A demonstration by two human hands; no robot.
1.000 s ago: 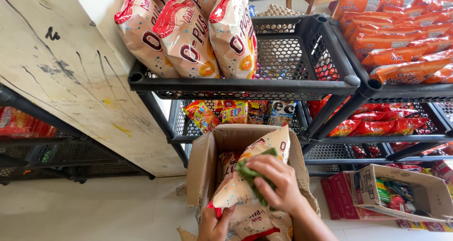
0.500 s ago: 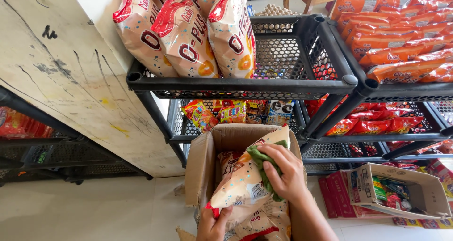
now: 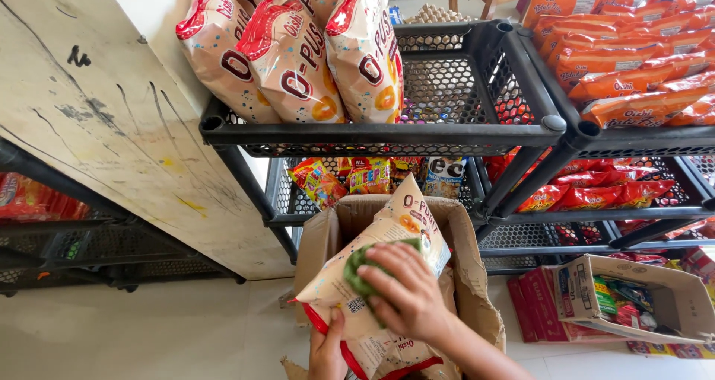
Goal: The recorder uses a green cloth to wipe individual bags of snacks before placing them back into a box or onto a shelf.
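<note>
So the open cardboard box (image 3: 324,253) sits right on the pale tiled floor (image 3: 149,328), directly under the two hands gripping a snack bag. A second, smaller carton (image 3: 670,294) lies tipped on the floor off to the right of that grip. Straight above it there's a black mesh shelf (image 3: 387,134) with three cream-and-red puff bags (image 3: 298,52) standing on it. Up and right, another rack (image 3: 640,138) carries stacked orange packets (image 3: 633,67).
</note>
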